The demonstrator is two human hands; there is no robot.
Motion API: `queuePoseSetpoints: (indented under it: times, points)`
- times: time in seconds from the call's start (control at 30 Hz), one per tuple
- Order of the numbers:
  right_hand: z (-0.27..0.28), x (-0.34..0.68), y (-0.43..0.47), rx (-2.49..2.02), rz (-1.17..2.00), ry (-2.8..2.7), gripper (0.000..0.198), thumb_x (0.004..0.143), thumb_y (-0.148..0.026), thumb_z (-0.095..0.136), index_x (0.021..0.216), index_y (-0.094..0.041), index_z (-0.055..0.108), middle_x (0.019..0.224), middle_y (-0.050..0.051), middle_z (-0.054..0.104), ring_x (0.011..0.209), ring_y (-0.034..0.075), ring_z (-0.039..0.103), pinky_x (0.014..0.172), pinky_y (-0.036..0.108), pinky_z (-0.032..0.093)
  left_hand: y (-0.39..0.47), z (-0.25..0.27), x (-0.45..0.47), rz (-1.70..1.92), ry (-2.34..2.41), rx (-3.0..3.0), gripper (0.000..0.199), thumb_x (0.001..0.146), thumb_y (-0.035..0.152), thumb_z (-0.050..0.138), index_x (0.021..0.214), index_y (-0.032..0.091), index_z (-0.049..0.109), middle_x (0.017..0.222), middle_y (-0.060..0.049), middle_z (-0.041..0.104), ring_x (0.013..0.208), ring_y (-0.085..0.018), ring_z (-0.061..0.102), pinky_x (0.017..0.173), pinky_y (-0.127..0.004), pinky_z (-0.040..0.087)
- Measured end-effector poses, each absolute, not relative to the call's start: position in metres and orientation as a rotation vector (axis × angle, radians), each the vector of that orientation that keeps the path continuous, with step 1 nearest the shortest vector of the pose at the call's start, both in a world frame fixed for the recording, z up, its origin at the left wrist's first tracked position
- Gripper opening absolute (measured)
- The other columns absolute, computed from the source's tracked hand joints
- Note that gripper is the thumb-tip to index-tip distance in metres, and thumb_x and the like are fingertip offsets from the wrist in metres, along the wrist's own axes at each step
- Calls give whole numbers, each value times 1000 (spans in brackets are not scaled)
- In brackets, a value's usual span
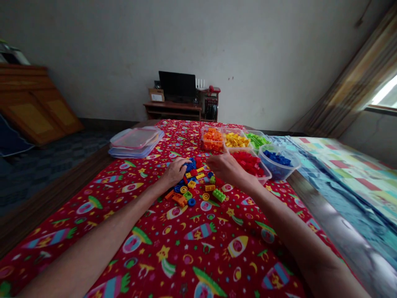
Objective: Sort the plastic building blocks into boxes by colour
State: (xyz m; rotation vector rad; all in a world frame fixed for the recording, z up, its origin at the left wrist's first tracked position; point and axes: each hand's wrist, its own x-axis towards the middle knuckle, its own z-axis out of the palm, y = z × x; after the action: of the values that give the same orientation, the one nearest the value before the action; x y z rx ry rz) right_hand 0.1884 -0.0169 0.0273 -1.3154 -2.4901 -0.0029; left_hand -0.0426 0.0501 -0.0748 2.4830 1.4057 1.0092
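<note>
While both forearms reach in from the lower corners of the frame, the head view shows the left hand (174,171) at the centre, its fingers bent against a blue cluster (190,166) at the top of a loose pile of toy bricks (191,184); whether it pinches a piece cannot be told. Just right of centre, the right hand (223,167) is curled with its knuckles up, near the red tub (266,179), and its fingertips are hidden, so I cannot tell whether it grips anything.

The pile lies mid-frame between the hands, mixing yellow, orange, green, red and blue pieces on a red patterned cloth (198,256). Right of centre, clear containers stand close together: orange bricks (213,135), yellow bricks (236,140) and green bricks (257,141) at the back, red bricks (246,162) in front, and blue bricks (277,158) in a round tub (281,174). Left of centre lies a stack of lids (133,138). A dark monitor (177,86) stands at upper centre, a wooden cabinet (40,103) at upper left.
</note>
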Motion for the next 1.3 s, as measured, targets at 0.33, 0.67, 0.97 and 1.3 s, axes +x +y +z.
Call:
queuePoseSetpoints:
  times: [0.33,0.67,0.97,1.3]
  points:
    - [35,194,-24,-1580,40,-2674,19,86,-18,51,79,-13,69,73,7,65,55,9,46,52,25,24,53,-45,-66,803,1191,2140,49,80,42,50,122,18,52,121,-11,62,109,-24,59,88,-37,51]
    - [-7,188,-22,-1502,-252,-2881,26,88,-11,45,106,-14,64,100,14,67,92,22,63,71,30,41,-5,-11,-44,125,1320,2668,18,73,35,65,85,22,63,83,-4,66,76,-22,63,66,-29,47]
    - [-7,191,-19,-1292,-210,-2702,16,89,-21,50,95,-11,61,92,12,64,80,17,57,69,27,37,-45,-24,-3,182,1398,2821,18,75,17,63,92,23,65,77,-7,67,81,-27,66,71,-35,48]
    - [-8,177,-15,-1253,-29,-2513,19,94,-23,43,95,-13,59,78,7,66,68,13,57,62,25,30,11,6,-47,472,1099,2132,52,67,35,65,116,20,60,86,-1,73,77,-20,67,67,-27,51]
